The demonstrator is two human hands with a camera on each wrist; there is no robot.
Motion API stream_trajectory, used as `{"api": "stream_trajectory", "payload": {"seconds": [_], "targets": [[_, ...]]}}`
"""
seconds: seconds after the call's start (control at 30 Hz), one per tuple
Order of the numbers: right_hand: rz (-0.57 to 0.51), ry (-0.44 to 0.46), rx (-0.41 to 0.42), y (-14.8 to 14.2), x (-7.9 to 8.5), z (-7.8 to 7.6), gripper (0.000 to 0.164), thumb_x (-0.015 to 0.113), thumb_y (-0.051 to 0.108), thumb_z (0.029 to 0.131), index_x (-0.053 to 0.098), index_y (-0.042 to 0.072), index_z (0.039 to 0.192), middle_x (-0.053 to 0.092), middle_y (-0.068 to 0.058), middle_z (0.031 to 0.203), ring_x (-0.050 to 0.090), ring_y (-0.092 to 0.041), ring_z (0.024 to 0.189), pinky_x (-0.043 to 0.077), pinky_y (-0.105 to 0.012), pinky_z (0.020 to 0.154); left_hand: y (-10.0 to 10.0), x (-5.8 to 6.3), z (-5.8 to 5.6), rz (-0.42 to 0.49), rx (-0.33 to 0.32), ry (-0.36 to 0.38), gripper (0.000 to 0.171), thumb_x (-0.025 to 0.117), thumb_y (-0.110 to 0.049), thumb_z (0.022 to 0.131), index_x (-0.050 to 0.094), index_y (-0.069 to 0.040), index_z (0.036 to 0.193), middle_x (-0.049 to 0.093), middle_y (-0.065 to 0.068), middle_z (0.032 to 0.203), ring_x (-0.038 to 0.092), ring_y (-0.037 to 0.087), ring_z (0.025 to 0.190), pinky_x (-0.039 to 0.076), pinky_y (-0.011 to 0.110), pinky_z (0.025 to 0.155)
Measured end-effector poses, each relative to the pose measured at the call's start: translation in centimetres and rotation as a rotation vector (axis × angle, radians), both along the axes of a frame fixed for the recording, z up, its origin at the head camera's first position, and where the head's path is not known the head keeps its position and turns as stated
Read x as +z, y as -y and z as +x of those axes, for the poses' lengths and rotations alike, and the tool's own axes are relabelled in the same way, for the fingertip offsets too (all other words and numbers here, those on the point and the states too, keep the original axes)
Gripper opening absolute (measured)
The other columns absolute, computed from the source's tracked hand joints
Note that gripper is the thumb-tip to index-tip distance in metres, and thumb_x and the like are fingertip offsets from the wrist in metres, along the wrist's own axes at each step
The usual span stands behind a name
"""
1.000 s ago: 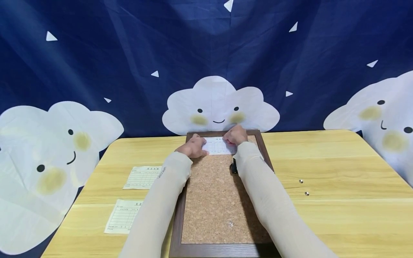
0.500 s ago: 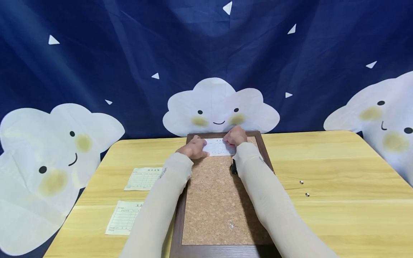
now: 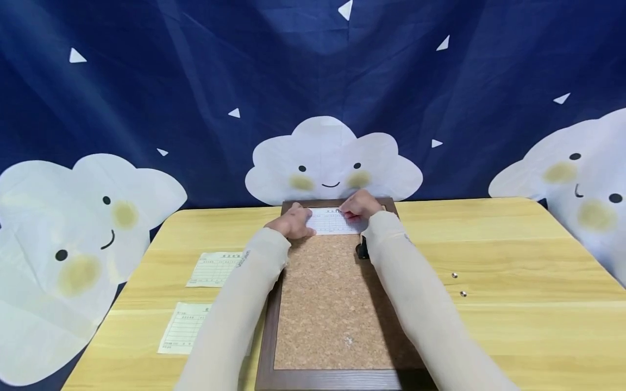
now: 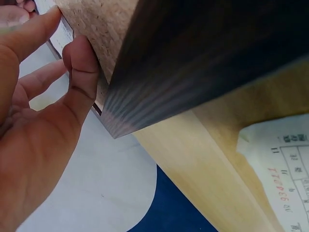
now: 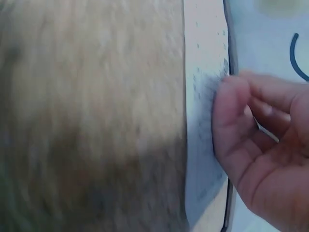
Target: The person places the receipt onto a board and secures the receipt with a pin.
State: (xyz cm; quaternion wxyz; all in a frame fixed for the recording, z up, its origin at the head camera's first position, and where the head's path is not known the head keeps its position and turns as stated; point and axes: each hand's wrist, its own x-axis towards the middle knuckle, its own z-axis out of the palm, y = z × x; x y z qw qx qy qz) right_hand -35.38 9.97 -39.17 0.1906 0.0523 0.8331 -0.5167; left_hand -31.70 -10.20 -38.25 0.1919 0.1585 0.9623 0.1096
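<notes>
A white printed slip [image 3: 329, 221] lies across the far end of a cork board [image 3: 323, 298] with a dark wooden frame. My left hand [image 3: 293, 221] rests over the slip's left end, fingers and thumb spread and pressing it to the cork. In the left wrist view, the left thumb [image 4: 79, 67] lies on the board near the frame's corner. My right hand [image 3: 361, 205] is at the slip's top edge, right of the middle. Its thumb and forefinger [image 5: 234, 89] pinch together there, on what seems a small thumbtack, mostly hidden by the fingertips.
Two more printed slips, the farther slip [image 3: 210, 270] and the nearer slip [image 3: 183, 328], lie left of the board. Right of it are two small shiny tacks, a far tack [image 3: 455, 275] and a near tack [image 3: 463, 294]. A cloud-printed curtain [image 3: 332, 65] hangs behind the table [image 3: 513, 336].
My right wrist and forearm have shifted slightly right, the fingertips staying at the slip's top edge. More of the slip's lower right shows. The left hand keeps its place.
</notes>
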Motion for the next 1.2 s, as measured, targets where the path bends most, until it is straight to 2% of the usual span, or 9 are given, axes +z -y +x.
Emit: {"api": "stream_trajectory", "payload": {"seconds": [0.2,0.43,0.73,1.0,1.2], "targets": [[-0.028,0.042,0.116,-1.3,0.7,0.3,0.028,0.057,0.002,0.098,0.062,-0.015,0.12,0.064,-0.006,0.079,0.059,-0.011,0.065,0.054,-0.025,0.064,0.1,0.2,0.2,0.043,0.007,0.0,0.065,0.064,-0.028,0.099,0.038,0.0,0.151,0.039,0.021,0.147,0.033,0.028,0.136,0.031,0.04,0.113],[-0.003,0.008,0.214,-2.5,1.5,0.9,0.029,0.054,0.003,0.1,0.061,-0.017,0.119,0.066,-0.009,0.083,0.06,-0.012,0.07,0.054,-0.027,0.072,0.2,0.4,0.4,0.072,0.029,0.002,0.067,0.065,-0.029,0.099,0.035,-0.002,0.153,0.034,0.02,0.151,0.032,0.028,0.139,0.031,0.04,0.113],[0.098,-0.066,0.272,-3.5,2.2,1.3,0.03,0.056,0.007,0.1,0.063,-0.014,0.12,0.069,-0.01,0.088,0.06,-0.013,0.071,0.054,-0.03,0.071,0.5,0.2,1.0,0.141,0.036,-0.025,0.067,0.067,-0.026,0.097,0.037,0.0,0.152,0.033,0.021,0.151,0.033,0.03,0.139,0.03,0.041,0.114],[0.153,-0.123,0.331,-3.8,2.6,2.2,0.029,0.056,0.01,0.102,0.065,-0.012,0.119,0.067,-0.008,0.084,0.06,-0.012,0.071,0.055,-0.035,0.074,1.4,-0.2,1.4,0.22,0.016,-0.035,0.068,0.066,-0.024,0.097,0.035,0.002,0.152,0.032,0.022,0.152,0.03,0.031,0.141,0.03,0.043,0.114],[0.187,-0.154,0.387,-4.3,3.6,3.0,0.032,0.055,0.012,0.103,0.062,-0.011,0.123,0.066,-0.009,0.086,0.061,-0.014,0.076,0.056,-0.038,0.075,2.3,0.4,2.1,0.288,0.011,-0.049,0.067,0.063,-0.024,0.099,0.032,0.002,0.153,0.03,0.021,0.154,0.03,0.032,0.142,0.03,0.045,0.114]]}}
